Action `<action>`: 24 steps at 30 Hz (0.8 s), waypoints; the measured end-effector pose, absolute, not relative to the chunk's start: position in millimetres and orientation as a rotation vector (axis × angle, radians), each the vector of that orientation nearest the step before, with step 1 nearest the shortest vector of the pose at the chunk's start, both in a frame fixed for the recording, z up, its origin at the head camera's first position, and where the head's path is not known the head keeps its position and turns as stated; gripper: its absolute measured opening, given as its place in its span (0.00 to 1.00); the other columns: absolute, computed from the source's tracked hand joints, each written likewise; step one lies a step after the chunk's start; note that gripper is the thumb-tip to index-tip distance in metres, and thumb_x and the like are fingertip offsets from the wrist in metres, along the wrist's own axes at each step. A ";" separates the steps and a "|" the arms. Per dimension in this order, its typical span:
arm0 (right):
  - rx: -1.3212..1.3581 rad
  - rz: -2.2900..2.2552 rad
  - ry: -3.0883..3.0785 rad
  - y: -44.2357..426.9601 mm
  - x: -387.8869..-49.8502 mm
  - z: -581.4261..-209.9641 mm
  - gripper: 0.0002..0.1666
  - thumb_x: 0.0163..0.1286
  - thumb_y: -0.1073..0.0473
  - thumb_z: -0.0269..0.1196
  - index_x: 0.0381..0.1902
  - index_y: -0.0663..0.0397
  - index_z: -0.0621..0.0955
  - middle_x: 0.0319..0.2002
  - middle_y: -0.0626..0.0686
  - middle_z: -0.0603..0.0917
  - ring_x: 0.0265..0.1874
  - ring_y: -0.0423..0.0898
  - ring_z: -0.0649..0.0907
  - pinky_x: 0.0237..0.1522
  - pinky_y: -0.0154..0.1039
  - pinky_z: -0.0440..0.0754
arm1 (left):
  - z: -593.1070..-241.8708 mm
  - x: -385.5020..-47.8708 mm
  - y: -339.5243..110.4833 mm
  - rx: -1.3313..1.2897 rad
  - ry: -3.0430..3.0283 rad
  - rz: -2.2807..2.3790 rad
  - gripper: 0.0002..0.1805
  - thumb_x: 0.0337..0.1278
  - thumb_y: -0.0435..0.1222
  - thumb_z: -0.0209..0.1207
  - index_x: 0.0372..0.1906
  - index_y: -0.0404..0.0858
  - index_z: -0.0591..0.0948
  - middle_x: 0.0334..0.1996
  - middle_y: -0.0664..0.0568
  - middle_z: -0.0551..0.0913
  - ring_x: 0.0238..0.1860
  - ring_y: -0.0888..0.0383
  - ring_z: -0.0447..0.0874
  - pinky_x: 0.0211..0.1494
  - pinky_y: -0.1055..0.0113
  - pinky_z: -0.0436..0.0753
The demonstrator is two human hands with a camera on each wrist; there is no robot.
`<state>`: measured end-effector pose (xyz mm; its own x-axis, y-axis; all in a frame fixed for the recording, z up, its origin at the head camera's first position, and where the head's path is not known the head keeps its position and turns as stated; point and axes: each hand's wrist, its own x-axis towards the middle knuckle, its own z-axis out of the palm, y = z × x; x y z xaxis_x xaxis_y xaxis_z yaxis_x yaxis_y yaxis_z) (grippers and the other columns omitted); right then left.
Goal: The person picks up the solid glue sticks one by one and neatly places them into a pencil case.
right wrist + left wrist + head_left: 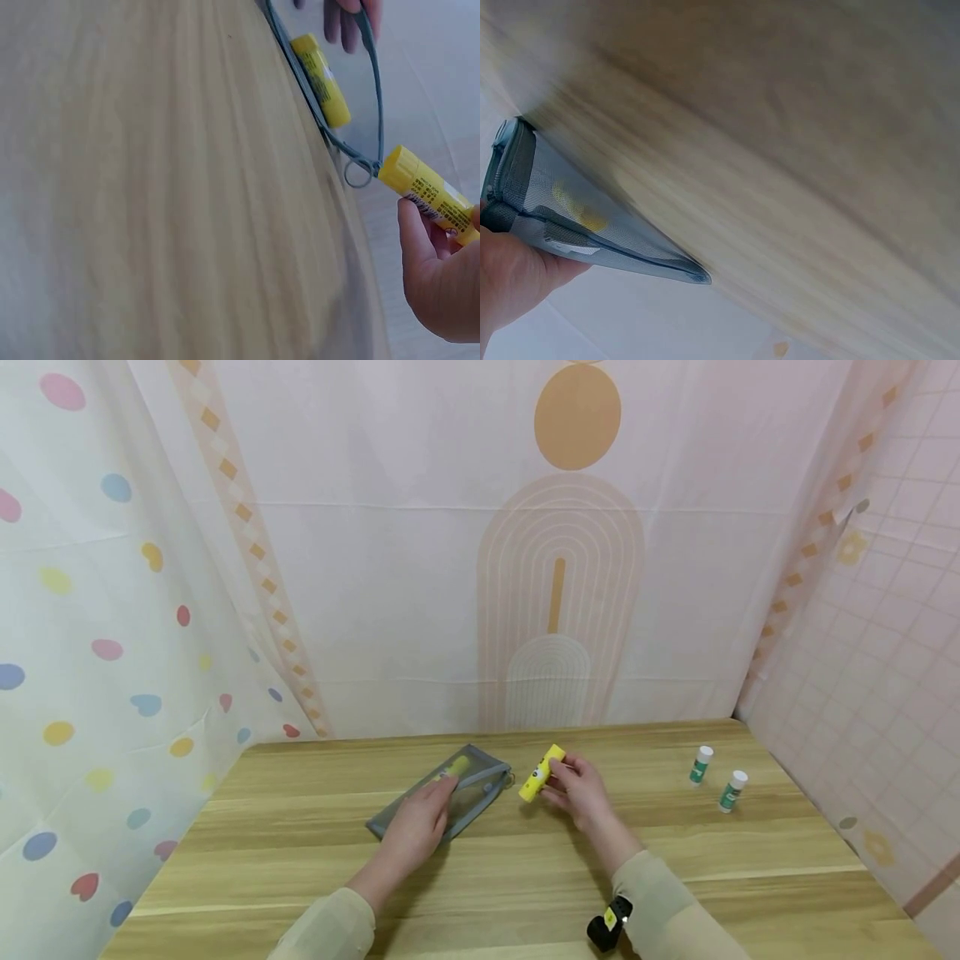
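Note:
My left hand (417, 823) grips the edge of a grey mesh zip pouch (471, 811), which gapes at its zipper side in the right wrist view. A yellow glue stick (322, 81) lies inside the pouch and shows as a blurred yellow shape (579, 207) through the mesh in the left wrist view. Just right of the pouch, my right hand (581, 791) pinches a second yellow glue stick (541, 774), held tilted above the table. In the right wrist view its end comes close to the pouch's zipper pull ring (358, 172); whether they touch I cannot tell.
Two smaller glue sticks with white caps and green labels, a rear one (701, 766) and a front one (733, 791), stand upright on the right of the wooden table (517, 893). Patterned curtains (405, 610) hang behind the table and on both sides.

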<state>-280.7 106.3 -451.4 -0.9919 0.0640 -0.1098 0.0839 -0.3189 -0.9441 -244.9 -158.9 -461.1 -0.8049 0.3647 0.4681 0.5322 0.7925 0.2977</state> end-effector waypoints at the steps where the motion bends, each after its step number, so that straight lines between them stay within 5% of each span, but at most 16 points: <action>1: 0.205 -2.523 1.826 104.5 -280.4 -452.3 0.16 0.76 0.65 0.55 0.56 0.71 0.69 0.45 0.60 0.79 0.38 0.46 0.83 0.46 0.45 0.85 | -460.8 -244.8 -158.9 -0.680 -2.592 -0.595 0.23 0.61 0.25 0.59 0.63 0.30 0.75 0.58 0.36 0.80 0.58 0.38 0.78 0.57 0.40 0.77; 24: 0.153 -2.433 1.770 63.9 -265.1 -462.2 0.15 0.77 0.62 0.55 0.52 0.68 0.69 0.40 0.56 0.78 0.32 0.45 0.80 0.44 0.49 0.86 | -460.7 -245.0 -158.3 -0.663 -2.609 -0.604 0.23 0.62 0.25 0.59 0.63 0.31 0.75 0.58 0.36 0.79 0.59 0.39 0.78 0.57 0.39 0.76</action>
<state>-265.1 63.9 -462.2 -0.9865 -0.0447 -0.1573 0.1634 -0.3041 -0.9385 -245.0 -158.3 -460.7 -0.8163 0.3562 0.4548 0.5199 0.7962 0.3095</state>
